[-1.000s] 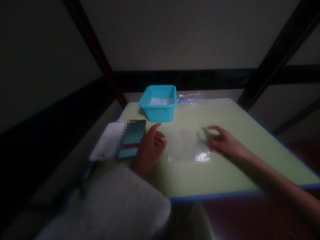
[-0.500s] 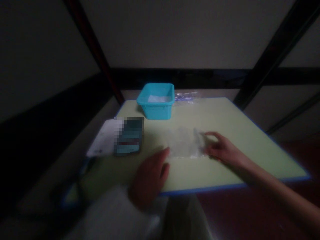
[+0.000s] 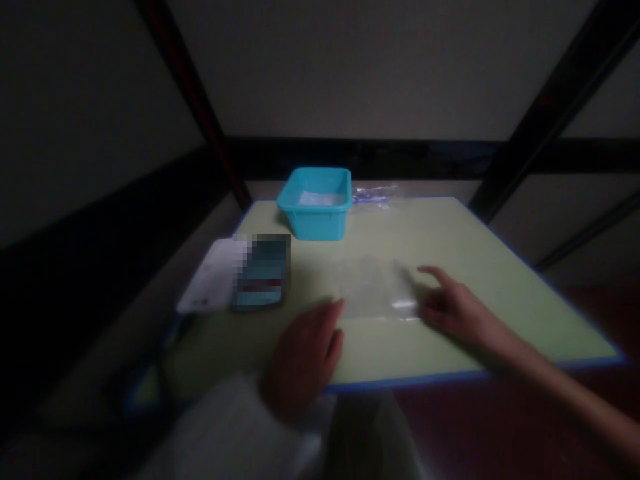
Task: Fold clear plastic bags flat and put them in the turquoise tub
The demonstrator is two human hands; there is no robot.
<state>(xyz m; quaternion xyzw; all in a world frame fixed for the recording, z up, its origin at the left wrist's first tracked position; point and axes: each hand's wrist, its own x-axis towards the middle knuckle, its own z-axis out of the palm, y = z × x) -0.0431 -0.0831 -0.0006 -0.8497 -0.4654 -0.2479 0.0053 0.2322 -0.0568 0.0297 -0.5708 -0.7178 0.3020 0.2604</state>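
Observation:
A clear plastic bag (image 3: 373, 290) lies flat on the pale yellow table in front of me. My left hand (image 3: 305, 357) rests palm down at its lower left, fingers stretched out, the tips at the bag's left edge. To the right of the bag is my right hand (image 3: 453, 307), its index finger extended and apart from the other, bent fingers. Those lower fingers are close to the bag's lower right corner; whether they touch it is too blurred to tell. No held object shows in either hand.
A turquoise plastic basin (image 3: 320, 225) with white material inside stands at the back. Beside it lies crumpled clear plastic packaging (image 3: 377, 196). On the left are a phone-like device (image 3: 263, 273), partly pixelated, and a white sheet (image 3: 210, 277). Blue edging borders the table (image 3: 500, 233).
My right hand has moved slightly right, and the bag's right end looks flatter and extends a little farther right. My left hand stays nearly in place at the left edge.

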